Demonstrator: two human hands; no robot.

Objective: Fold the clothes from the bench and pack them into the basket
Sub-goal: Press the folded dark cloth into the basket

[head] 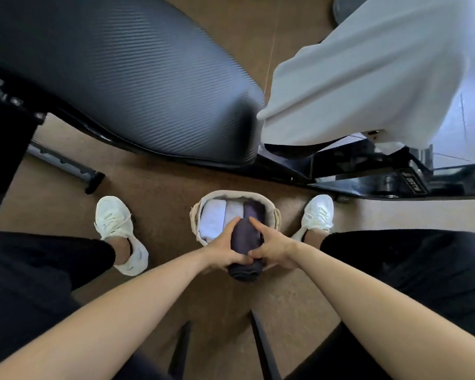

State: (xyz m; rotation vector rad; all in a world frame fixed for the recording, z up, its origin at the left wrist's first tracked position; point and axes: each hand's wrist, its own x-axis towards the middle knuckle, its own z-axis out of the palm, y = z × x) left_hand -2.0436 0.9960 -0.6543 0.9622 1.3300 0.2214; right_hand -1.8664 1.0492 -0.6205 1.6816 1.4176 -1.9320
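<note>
- The left hand point(228, 249) and right hand point(272, 246) press from either side on a folded dark cloth point(246, 252), fingers closed around it.
- The cloth sits between the palms, over the near edge of the basket point(276, 216).
- In the basket lie two white folded pieces point(213, 219) and another dark one point(254, 211), side by side.
- A pale garment point(368, 78) lies on the bench point(121, 78) beyond.

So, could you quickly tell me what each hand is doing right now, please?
Left hand: closed on the dark folded garment over the basket.
Right hand: closed on the same garment.
</note>
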